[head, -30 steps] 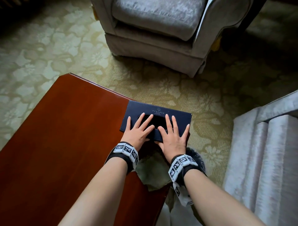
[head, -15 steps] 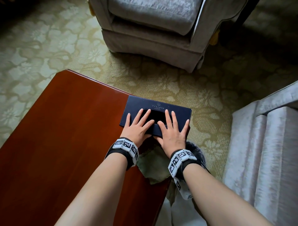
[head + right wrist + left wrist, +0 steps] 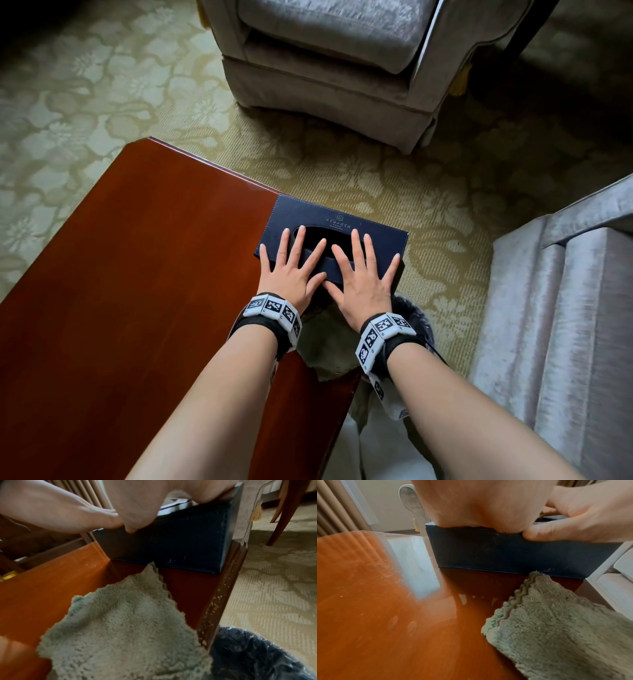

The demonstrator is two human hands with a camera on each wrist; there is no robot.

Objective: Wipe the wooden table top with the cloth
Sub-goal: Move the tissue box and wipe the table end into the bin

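Observation:
A glossy reddish wooden table fills the left of the head view. At its far right corner stands a dark blue tissue box. My left hand and right hand lie flat on the box's top with fingers spread. A grey-green fluffy cloth lies on the table just behind the box, under my wrists, with neither hand on it.
A bin lined with a dark plastic bag stands on the floor by the table's right edge. A grey armchair sits beyond the table, another grey seat at the right. Patterned carpet surrounds everything.
Both hands stay flat on the tissue box; hands and box keep their place on the table. Only the head view has shifted slightly.

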